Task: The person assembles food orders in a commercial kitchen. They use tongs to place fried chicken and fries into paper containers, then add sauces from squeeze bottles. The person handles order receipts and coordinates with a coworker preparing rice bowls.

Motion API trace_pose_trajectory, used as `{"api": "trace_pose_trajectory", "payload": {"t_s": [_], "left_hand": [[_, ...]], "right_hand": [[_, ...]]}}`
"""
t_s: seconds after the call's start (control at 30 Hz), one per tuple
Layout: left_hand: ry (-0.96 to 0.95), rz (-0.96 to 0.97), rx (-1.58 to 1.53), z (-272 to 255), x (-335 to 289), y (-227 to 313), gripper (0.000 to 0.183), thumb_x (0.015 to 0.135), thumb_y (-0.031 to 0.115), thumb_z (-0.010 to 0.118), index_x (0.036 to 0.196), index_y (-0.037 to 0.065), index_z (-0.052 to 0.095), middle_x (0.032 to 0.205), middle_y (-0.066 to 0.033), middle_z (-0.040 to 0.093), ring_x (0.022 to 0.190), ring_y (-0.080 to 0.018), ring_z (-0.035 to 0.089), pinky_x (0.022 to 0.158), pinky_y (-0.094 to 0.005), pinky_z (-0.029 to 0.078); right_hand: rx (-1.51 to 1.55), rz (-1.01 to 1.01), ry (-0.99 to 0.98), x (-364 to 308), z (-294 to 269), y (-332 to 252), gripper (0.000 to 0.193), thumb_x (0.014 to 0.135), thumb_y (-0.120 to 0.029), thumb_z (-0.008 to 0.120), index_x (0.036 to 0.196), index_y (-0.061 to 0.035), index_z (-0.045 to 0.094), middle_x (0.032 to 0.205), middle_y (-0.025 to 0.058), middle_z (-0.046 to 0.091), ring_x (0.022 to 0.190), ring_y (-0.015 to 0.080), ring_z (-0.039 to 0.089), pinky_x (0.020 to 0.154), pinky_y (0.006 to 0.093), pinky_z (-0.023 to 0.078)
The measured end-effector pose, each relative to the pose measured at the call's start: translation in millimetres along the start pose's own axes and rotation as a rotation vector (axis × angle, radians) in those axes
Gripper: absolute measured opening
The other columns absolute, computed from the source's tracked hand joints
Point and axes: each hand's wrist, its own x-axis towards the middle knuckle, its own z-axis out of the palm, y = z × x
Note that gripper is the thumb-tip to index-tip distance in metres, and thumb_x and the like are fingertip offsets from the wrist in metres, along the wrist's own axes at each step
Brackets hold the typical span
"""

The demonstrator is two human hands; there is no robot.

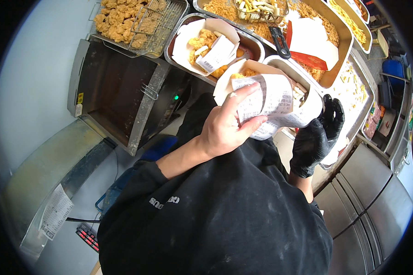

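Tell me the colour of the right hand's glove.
The glove is black; the head view shows it best.

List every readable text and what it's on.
Curled white paper receipt at bare left hand: print too small to read.
White barcoded paper slip in open white carton: too small.
White paper sheet, lower left: too blurred.
Black cloth sweatshirt: white lettering, creased, not transcribed.
Yellow rectangular sticker: too small.

The glove (307, 149) on the right hand (318, 135), at three o'clock, is black; the sweatshirt (225, 215) at six is black with white lettering (172, 200). Toward two, white receipts (277, 98) striped with dark print overlie a pale cream carton (223, 86). Fried chicken (117, 23) at eleven is golden-orange; a box (309, 57) between one and two is red and white.
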Motion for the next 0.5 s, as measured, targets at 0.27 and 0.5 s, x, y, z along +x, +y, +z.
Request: {"api": "trace_pose_trajectory", "payload": {"t_s": [0.27,0.5], "left_hand": [[0.049,0.114,-0.045,2,9,-2,0.084,0.079,-0.016,0.070,0.147,-0.005,0.021,0.143,-0.0207,0.039,0.127,-0.0278,0.051,0.104,-0.0384,0.045],[0.074,0.001,0.016,-6,17,11,0.022,0.087,-0.007,0.066,0.108,-0.003,0.069,0.093,-0.0116,0.073,0.085,-0.0158,0.070,0.077,-0.0272,0.055]], "right_hand": [[-0.016,-0.060,0.003,2,-3,1,0.063,0.079,0.007,0.060,0.139,0.0013,0.041,0.139,0.0194,0.049,0.131,0.0299,0.047,0.111,0.0415,0.039],[-0.010,-0.095,-0.022,-3,5,-7,0.065,0.076,0.008,0.060,0.138,-0.0002,0.043,0.137,0.0183,0.051,0.132,0.0312,0.047,0.115,0.0441,0.033]]}}
